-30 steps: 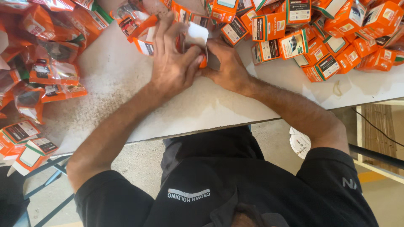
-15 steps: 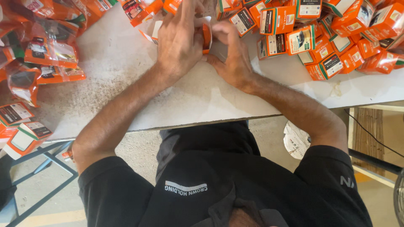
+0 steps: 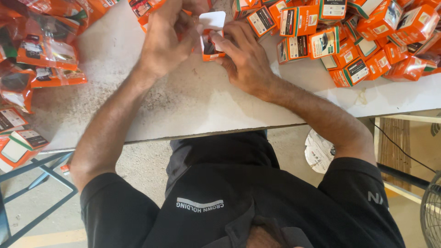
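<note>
Both my hands meet at the far middle of a pale worn table [image 3: 193,105] on one small orange carton [image 3: 212,49]. Its white flap stands open, pointing away from me. My left hand [image 3: 166,42] grips the carton from the left, fingers curled over its top. From the right, my right hand [image 3: 245,59] pinches the carton's side with fingertips near the flap. What is inside the carton is hidden.
Several orange and white cartons [image 3: 349,36] are heaped at the far right. Orange plastic packets [image 3: 41,50] pile up on the left, with more cartons [image 3: 18,142] at the near left edge. A metal frame [image 3: 41,174] and a fan [image 3: 432,211] stand by the floor.
The hands have stayed together on the carton. Its white flap, hidden behind the fingers half a second ago, now stands open above them.
</note>
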`<action>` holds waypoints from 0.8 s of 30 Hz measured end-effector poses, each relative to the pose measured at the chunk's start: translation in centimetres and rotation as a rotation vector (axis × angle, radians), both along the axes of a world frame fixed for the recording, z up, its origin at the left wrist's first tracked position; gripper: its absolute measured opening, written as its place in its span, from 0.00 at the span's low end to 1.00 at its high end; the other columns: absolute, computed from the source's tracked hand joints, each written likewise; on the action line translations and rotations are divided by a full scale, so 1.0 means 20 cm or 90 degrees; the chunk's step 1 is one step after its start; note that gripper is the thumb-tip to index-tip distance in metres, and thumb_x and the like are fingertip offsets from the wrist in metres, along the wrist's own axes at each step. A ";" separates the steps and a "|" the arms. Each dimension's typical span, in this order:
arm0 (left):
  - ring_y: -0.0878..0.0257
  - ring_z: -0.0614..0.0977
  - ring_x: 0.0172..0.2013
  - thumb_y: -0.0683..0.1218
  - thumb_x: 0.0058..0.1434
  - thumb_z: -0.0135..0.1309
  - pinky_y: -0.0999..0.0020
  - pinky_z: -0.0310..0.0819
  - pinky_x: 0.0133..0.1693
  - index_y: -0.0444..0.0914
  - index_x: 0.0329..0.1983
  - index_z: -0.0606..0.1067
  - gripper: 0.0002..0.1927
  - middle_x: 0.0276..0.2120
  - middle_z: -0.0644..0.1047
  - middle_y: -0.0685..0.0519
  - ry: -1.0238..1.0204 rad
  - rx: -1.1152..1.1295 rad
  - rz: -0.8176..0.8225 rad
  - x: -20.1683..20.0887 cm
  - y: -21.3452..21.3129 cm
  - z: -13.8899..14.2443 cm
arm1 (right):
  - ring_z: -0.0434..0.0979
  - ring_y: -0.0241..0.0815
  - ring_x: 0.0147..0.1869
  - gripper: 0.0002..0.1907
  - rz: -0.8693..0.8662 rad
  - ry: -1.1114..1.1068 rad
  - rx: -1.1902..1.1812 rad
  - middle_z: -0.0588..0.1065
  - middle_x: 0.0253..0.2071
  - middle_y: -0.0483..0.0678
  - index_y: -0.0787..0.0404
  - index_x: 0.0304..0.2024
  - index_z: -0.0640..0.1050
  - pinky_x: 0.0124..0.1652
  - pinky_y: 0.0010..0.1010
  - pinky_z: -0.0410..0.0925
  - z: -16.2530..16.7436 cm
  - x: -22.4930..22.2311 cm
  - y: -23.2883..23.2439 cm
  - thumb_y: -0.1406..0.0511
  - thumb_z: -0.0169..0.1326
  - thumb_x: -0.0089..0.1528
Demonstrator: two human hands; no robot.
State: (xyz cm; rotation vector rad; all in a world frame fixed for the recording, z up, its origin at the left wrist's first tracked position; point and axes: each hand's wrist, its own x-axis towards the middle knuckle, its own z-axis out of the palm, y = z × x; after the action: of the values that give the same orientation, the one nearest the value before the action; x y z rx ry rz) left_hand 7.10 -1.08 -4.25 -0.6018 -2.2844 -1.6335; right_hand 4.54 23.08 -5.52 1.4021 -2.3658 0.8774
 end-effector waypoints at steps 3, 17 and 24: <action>0.63 0.83 0.42 0.35 0.70 0.61 0.66 0.77 0.43 0.36 0.57 0.74 0.14 0.45 0.81 0.52 0.037 -0.095 0.007 -0.02 0.05 -0.02 | 0.68 0.61 0.67 0.29 -0.002 0.024 0.005 0.70 0.57 0.57 0.63 0.62 0.73 0.59 0.47 0.69 0.01 0.01 0.00 0.72 0.67 0.59; 0.62 0.76 0.51 0.39 0.80 0.51 0.65 0.70 0.55 0.34 0.63 0.66 0.13 0.54 0.76 0.49 0.092 0.040 0.125 0.10 0.07 -0.04 | 0.69 0.59 0.66 0.29 0.016 0.020 -0.005 0.70 0.58 0.56 0.65 0.63 0.73 0.59 0.48 0.68 -0.01 -0.01 0.02 0.72 0.69 0.60; 0.51 0.77 0.50 0.30 0.67 0.57 0.57 0.75 0.52 0.33 0.61 0.69 0.21 0.53 0.77 0.45 0.069 -0.134 0.105 0.05 0.14 -0.05 | 0.69 0.59 0.66 0.29 0.004 0.007 -0.017 0.70 0.58 0.57 0.65 0.61 0.73 0.61 0.48 0.68 -0.01 0.00 0.00 0.73 0.69 0.59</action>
State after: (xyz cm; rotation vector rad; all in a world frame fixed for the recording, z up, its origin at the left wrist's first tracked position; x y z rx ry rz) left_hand 8.08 1.70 -5.24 -0.5183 -2.3736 -1.2652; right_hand 4.45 23.16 -5.71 1.4019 -2.3336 0.8983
